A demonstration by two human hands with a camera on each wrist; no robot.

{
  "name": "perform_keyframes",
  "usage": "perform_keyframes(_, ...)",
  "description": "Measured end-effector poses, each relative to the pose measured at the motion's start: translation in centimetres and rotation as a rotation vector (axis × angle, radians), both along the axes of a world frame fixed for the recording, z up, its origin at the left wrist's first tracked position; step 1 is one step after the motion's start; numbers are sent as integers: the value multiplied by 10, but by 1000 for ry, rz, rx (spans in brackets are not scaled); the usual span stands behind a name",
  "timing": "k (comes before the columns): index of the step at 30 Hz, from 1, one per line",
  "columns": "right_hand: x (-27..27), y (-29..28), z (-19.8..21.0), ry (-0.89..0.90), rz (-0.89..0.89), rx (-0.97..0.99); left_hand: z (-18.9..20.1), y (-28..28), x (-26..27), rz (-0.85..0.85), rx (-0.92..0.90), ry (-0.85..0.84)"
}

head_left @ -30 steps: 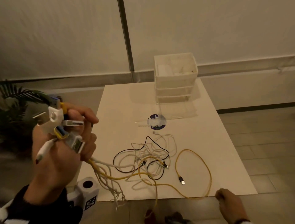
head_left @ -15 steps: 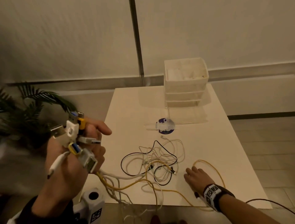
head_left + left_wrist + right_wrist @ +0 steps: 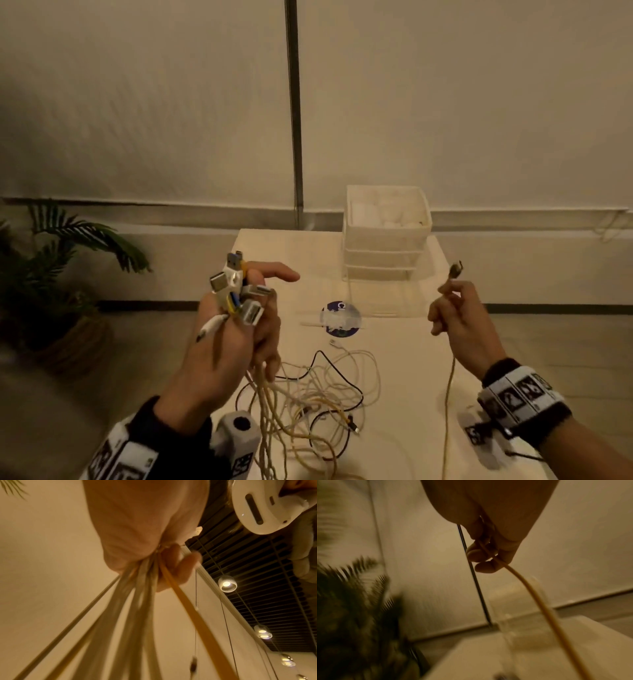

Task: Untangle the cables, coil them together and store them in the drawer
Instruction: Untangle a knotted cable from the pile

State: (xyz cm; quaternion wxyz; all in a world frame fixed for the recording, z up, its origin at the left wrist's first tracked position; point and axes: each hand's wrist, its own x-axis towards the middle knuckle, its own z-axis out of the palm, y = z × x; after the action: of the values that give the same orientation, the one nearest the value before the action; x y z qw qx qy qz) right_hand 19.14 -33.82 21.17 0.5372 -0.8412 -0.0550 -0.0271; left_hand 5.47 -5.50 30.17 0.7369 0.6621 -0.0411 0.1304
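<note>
My left hand (image 3: 236, 329) is raised over the table's left side and grips a bunch of cable ends, with several USB plugs (image 3: 236, 291) sticking out above the fist. Their cords (image 3: 137, 608) hang from the fist to a tangle of white, yellow and black cables (image 3: 325, 394) on the white table (image 3: 404, 342). My right hand (image 3: 455, 315) is lifted at the right and pinches the yellow cable (image 3: 448, 394) just below its plug (image 3: 455, 269); the cord (image 3: 530, 588) drops from the fingers to the table. The white drawer unit (image 3: 385, 233) stands at the table's far edge, its drawers closed.
A round blue-and-white sticker (image 3: 340, 318) lies on the table before the drawers. A potted palm (image 3: 51, 274) stands on the floor at the left. A white marker block (image 3: 236, 438) sits by the near left edge. Walls lie behind the table.
My right hand went from the table's near edge to the yellow cable, took its end and lifted it up at the right. The left hand shifted right with its bunch of plugs.
</note>
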Motion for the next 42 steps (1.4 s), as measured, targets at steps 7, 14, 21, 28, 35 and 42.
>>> perform_keyframes(7,-70,84,84,17,362,402,2,-30,43,-77,-61,-33)
perform_keyframes(14,-76,118,98,86,393,502,4,-39,54,-144,-102,-40)
perform_keyframes(21,-64,118,85,-303,392,2,-5,-43,62,-66,-59,-12)
perform_keyframes(28,-58,110,72,-261,526,-99,-7,-35,71,98,-57,-67)
perform_keyframes(35,-47,49,34,325,735,38,27,36,66,10,-513,-56)
perform_keyframes(42,-29,20,61,326,540,135,21,20,47,-130,731,-295)
